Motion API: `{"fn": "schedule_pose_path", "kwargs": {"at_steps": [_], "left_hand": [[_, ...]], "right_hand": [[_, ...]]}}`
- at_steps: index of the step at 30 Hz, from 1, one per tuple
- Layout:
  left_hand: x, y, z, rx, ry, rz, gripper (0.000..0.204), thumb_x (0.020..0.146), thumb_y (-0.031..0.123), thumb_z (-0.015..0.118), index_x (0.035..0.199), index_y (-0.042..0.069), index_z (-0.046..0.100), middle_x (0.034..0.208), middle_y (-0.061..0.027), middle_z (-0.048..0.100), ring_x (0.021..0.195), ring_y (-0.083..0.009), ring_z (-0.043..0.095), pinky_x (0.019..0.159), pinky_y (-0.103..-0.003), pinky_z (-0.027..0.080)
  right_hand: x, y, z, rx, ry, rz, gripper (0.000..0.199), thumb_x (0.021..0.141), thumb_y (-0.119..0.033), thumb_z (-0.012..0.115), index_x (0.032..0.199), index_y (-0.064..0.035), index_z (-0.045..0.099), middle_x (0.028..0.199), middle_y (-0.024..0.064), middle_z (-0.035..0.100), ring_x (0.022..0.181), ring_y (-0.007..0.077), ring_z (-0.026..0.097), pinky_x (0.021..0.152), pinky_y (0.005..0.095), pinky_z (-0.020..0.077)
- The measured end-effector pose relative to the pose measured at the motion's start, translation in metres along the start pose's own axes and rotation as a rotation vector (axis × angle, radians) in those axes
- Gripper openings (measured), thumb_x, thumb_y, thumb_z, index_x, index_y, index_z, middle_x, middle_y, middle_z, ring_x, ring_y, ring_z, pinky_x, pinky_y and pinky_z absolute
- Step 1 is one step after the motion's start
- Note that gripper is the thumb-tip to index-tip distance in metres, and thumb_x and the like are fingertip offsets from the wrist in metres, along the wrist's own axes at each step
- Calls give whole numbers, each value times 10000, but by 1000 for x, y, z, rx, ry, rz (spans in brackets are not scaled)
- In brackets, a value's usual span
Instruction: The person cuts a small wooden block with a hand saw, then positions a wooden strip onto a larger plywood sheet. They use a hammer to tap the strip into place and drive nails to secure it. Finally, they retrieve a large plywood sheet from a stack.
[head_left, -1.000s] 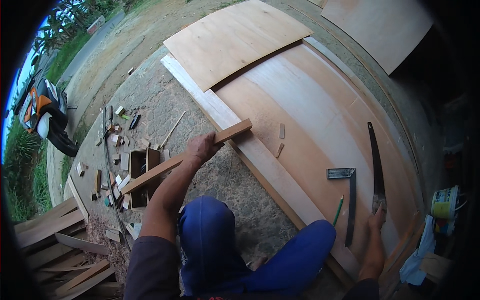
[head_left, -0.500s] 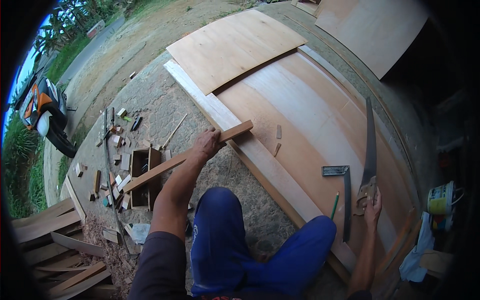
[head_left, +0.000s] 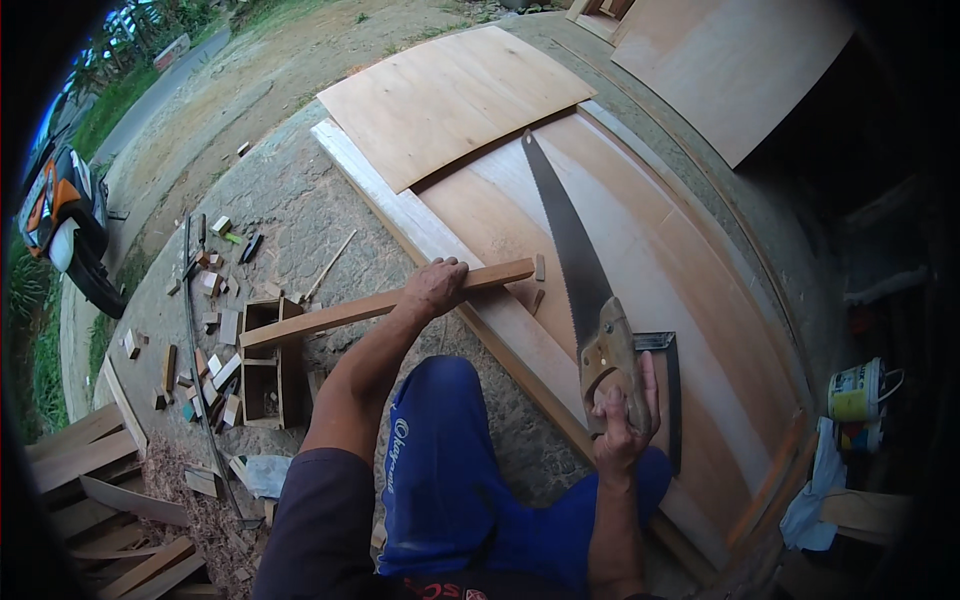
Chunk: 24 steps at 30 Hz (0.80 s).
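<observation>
My left hand (head_left: 437,287) is closed round a wooden strip (head_left: 340,316), near its right end. That end rests over the long edge rail (head_left: 455,240) of a plywood panel (head_left: 720,345); the other end lies over a divided wooden box (head_left: 262,375). In my right hand (head_left: 625,420) is the wooden handle of a hand saw (head_left: 575,235). The blade points up and away, its toothed edge toward the strip but apart from it. Under the saw handle, partly covered, a try square (head_left: 674,400) lies on the panel. Two small offcuts (head_left: 540,267) lie by the strip's end.
A loose plywood sheet (head_left: 460,100) covers the panel's far end. Wood blocks and small tools litter the concrete at left, beside a long thin bar (head_left: 190,300). Planks (head_left: 85,450) pile at lower left. A motorbike (head_left: 70,235) stands far left; a bucket (head_left: 855,390) is at right.
My right hand has brought the saw left, from the panel's right side toward the strip. My left hand and the strip have shifted slightly right. The view has turned a little.
</observation>
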<state>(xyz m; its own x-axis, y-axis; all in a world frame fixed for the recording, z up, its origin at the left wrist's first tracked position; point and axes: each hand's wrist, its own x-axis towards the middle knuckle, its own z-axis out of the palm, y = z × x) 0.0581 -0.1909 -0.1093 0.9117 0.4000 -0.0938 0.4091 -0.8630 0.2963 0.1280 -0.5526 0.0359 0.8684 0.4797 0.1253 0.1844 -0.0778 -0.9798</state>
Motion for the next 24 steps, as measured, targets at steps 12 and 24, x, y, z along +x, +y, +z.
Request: {"fn": "schedule_pose_path", "kwargs": {"at_steps": [12,24], "left_hand": [[-9,7,10,-28,9,-108,187,903,207,591,1011,74,665,1105,-151,683,1104,-346,652,951,-469,511],[1,57,-3,-190,51,-93,470,862,108,604,1309,194,489,1145,-141,683,1160,-353,620,963,-452,496]], "right_hand": [[-55,-8,4,-130,-68,32,554,919,-160,616,1396,101,510,1070,192,691,745,209,674,694,306,568],[-53,5,-2,-240,-108,-209,508,928,-153,698,1335,115,554,1126,274,694,1011,336,725,856,359,578]]}}
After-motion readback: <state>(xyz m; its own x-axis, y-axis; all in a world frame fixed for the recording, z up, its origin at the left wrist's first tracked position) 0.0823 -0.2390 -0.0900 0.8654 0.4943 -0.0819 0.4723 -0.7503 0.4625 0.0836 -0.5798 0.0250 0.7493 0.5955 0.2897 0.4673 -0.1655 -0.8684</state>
